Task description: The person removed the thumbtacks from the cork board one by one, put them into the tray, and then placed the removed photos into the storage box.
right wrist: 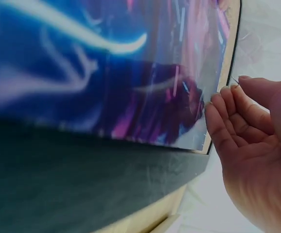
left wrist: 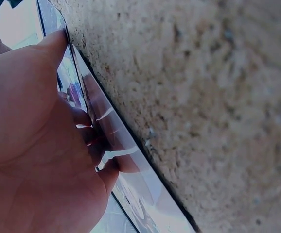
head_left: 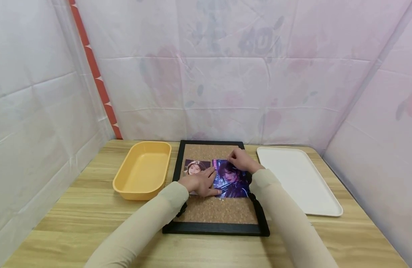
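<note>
A black-framed cork board (head_left: 222,212) lies on the table with two glossy pictures side by side on it. On the left is a portrait photo (head_left: 194,166), partly hidden by my left hand (head_left: 202,183). The purple-blue picture (head_left: 230,181) lies to its right. My left hand presses across both pictures with fingers extended, its thumb on the purple one's lower left. At the purple picture's upper edge, my right hand (head_left: 242,160) pinches a small thin pin (right wrist: 235,81) between thumb and index finger. The pin's head is hidden by the fingertips.
A yellow tray (head_left: 142,195) with raised walls stands left of the board. To the right lies a flat white tray (head_left: 303,178), close to my right forearm. Fabric walls (head_left: 222,82) enclose the wooden table (head_left: 75,219) at the back and sides.
</note>
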### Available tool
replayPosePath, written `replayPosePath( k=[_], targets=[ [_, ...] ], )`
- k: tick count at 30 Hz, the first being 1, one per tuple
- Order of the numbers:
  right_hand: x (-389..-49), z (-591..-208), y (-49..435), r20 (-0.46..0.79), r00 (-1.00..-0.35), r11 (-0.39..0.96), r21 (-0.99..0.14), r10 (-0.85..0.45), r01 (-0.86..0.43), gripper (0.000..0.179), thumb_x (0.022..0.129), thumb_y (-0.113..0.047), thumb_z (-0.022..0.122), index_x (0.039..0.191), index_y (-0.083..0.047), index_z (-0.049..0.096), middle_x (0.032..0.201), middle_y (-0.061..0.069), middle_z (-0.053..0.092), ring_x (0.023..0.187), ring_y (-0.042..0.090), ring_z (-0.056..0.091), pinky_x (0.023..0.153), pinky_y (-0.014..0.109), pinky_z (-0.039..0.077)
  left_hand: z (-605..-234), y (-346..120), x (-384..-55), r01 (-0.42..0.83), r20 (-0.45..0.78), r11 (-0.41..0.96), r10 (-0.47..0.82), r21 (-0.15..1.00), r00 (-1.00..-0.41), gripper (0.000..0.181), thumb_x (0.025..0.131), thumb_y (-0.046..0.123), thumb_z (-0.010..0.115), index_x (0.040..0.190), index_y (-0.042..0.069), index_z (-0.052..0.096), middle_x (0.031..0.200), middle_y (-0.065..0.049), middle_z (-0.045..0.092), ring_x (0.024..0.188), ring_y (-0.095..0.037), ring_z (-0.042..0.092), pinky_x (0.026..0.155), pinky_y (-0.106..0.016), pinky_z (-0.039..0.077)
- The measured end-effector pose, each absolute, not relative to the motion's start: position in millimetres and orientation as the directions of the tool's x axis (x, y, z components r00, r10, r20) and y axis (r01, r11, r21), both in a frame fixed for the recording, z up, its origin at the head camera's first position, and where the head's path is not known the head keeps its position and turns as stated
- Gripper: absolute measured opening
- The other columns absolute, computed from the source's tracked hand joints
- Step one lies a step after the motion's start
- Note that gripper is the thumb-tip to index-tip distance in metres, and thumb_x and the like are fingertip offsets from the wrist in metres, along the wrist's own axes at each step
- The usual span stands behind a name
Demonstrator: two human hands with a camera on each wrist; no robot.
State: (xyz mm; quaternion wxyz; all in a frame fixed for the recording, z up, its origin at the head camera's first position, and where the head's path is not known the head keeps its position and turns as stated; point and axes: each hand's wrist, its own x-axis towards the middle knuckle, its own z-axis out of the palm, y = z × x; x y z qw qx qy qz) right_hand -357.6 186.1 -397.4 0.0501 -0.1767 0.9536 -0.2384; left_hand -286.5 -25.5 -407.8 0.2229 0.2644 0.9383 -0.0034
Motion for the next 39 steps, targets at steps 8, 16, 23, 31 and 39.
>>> replayPosePath(
  k=[8,16,23,31,39],
  targets=[
    [-346,-389,195,0.075,-0.926,0.778,-0.520,-0.371,-0.354,0.018,0.101,-0.008,0.060,0.100,0.005,0.072,0.086,0.010,0.068,0.075,0.019,0.058,0.073,0.038,0.053,-395,-27,-277,0.508,-0.413,0.855,0.502,0.105,-0.760,0.089,0.101,0.068,0.041,0.166,0.014,0.013,0.173,-0.002,0.002,0.159,-0.019,0.005,0.127,-0.040,0.016],
    [-334,-386,206,0.109,-0.923,0.779,-0.507,-0.368,-0.370,0.016,0.102,-0.010,0.060,0.098,0.002,0.069,0.082,0.007,0.064,0.071,0.018,0.055,0.068,0.035,0.049,-398,-28,-276,0.525,-0.400,0.843,0.523,0.114,-0.753,0.090,0.101,0.068,0.040,0.166,0.013,0.013,0.173,-0.005,0.002,0.159,-0.022,0.007,0.126,-0.042,0.017],
    [-325,-385,211,0.140,-0.922,0.774,-0.506,-0.361,-0.380,0.017,0.102,-0.009,0.061,0.101,0.005,0.070,0.082,0.008,0.064,0.069,0.017,0.054,0.066,0.034,0.048,-399,-27,-276,0.516,-0.397,0.851,0.510,0.101,-0.763,0.090,0.100,0.069,0.041,0.166,0.015,0.013,0.173,-0.002,0.001,0.159,-0.020,0.005,0.126,-0.045,0.018],
    [-318,-380,217,0.161,-0.916,0.772,-0.496,-0.367,-0.396,0.017,0.102,-0.009,0.061,0.105,0.005,0.071,0.091,0.011,0.069,0.075,0.019,0.059,0.072,0.039,0.053,-418,-25,-285,0.519,-0.372,0.848,0.518,0.107,-0.770,0.092,0.098,0.073,0.041,0.166,0.016,0.015,0.173,0.000,0.003,0.159,-0.019,0.008,0.126,-0.043,0.019],
    [-312,-370,225,0.185,-0.909,0.777,-0.473,-0.374,-0.416,0.018,0.103,-0.010,0.060,0.103,0.004,0.072,0.088,0.013,0.069,0.072,0.019,0.057,0.070,0.039,0.050,-403,-28,-277,0.514,-0.388,0.850,0.514,0.113,-0.765,0.090,0.100,0.069,0.041,0.166,0.015,0.013,0.173,-0.002,0.001,0.159,-0.019,0.006,0.127,-0.041,0.016]
  ],
)
